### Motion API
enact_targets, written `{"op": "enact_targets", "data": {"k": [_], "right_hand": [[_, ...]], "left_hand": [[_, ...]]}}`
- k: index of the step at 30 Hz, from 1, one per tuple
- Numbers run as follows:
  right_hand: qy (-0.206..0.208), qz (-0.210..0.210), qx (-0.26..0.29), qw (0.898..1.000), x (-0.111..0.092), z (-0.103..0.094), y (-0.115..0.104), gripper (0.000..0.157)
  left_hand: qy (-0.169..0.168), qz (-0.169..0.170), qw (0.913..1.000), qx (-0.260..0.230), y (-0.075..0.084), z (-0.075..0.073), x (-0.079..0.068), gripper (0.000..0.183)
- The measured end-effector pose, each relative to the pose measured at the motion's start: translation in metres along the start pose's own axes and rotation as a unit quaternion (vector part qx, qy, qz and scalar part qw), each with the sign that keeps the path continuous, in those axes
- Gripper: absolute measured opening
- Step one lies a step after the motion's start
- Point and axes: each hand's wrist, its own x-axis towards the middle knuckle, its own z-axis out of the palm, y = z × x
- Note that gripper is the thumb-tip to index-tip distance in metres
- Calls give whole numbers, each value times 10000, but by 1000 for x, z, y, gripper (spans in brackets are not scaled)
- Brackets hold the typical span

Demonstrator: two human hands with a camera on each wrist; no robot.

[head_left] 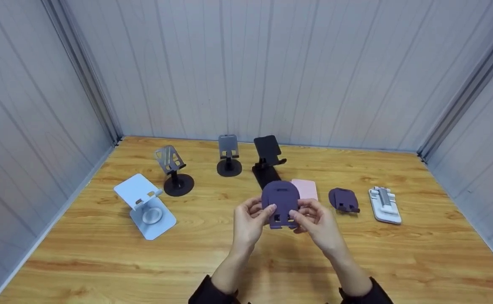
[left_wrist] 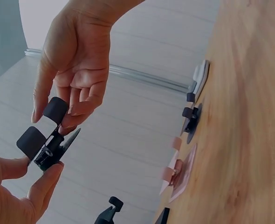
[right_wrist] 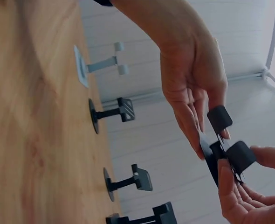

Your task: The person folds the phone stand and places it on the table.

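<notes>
Purple stand (head_left: 281,199) above wooden table (head_left: 115,261), pale walls (head_left: 246,76)

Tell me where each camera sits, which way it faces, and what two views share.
Head: on the person's head, facing forward and down over the table; left hand, right hand, forearms and sleeves show.
Left wrist: worn there, its picture sideways, facing past the held stand toward the pink stand and white stand; both hands show.
Right wrist: worn there, also sideways, facing the pale blue stand; both hands and a forearm show.
Shared: head and left wrist both show the pink stand.
</notes>
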Motion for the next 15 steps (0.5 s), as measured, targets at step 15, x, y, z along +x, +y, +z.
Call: {"op": "enact_targets", "data": {"k": [15], "right_hand": [[559,432,276,9971,0,-22,18,39]], "left_hand": [[-568,158,9963,623,-23,13,2,38]]}}
